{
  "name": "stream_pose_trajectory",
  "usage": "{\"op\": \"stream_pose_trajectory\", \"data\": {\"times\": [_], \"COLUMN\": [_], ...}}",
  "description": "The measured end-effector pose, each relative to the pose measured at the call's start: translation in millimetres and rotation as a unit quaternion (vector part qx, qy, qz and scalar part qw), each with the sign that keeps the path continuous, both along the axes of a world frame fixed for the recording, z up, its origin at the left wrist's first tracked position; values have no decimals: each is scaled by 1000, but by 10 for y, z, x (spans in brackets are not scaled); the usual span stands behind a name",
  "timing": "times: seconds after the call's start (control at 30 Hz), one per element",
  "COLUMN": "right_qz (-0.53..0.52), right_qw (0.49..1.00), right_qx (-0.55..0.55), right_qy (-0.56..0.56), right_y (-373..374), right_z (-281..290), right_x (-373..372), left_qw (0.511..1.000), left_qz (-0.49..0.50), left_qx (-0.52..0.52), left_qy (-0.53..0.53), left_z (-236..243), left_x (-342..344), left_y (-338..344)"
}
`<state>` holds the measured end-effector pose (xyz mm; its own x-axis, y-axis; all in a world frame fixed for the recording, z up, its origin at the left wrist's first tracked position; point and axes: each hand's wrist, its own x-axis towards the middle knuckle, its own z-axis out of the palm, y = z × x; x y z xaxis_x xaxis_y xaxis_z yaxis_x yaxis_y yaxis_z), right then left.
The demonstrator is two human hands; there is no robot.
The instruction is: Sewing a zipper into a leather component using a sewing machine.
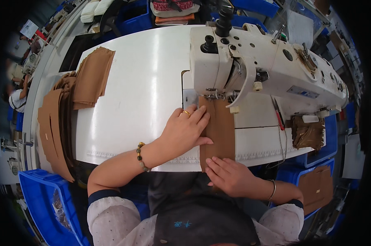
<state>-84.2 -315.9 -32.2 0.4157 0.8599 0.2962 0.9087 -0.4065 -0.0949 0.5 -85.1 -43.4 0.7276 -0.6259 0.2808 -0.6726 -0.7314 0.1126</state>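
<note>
Far end of brown panel (221, 133) hidden behind sewing machine (259, 53), distant person (18, 98) blurred, bagged contents (60, 210) too small to tell

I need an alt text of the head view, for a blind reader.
A person's left hand and right hand lie on a brown strip that leads under a white sewing machine. Stacked brown pieces are at left, a red-handled tool at right.

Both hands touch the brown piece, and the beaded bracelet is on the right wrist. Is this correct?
Not quite: the head view shows the beaded bracelet on the left wrist. The left hand and right hand do touch the brown piece.
</note>
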Motion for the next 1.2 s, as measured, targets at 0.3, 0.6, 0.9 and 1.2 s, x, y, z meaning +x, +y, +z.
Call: {"op": "stream_pose_trajectory", "data": {"times": [0.3,0.6,0.9,1.2], "right_qz": [-23,-51,-59,-54], "right_qw": [990,989,992,995], "right_qx": [110,113,114,85], "right_qy": [-86,-75,11,26], "right_y": [-48,76,105,57], "right_z": [115,-414,-329,-438], "right_x": [1004,1143,1148,1194], "left_qw": [999,995,998,998], "left_qz": [-32,-9,-1,4], "left_qx": [-9,-60,-37,-25], "left_qy": [-8,83,43,60], "left_z": [-119,-120,-128,-106], "left_x": [29,19,33,18], "left_y": [64,85,67,75]}}
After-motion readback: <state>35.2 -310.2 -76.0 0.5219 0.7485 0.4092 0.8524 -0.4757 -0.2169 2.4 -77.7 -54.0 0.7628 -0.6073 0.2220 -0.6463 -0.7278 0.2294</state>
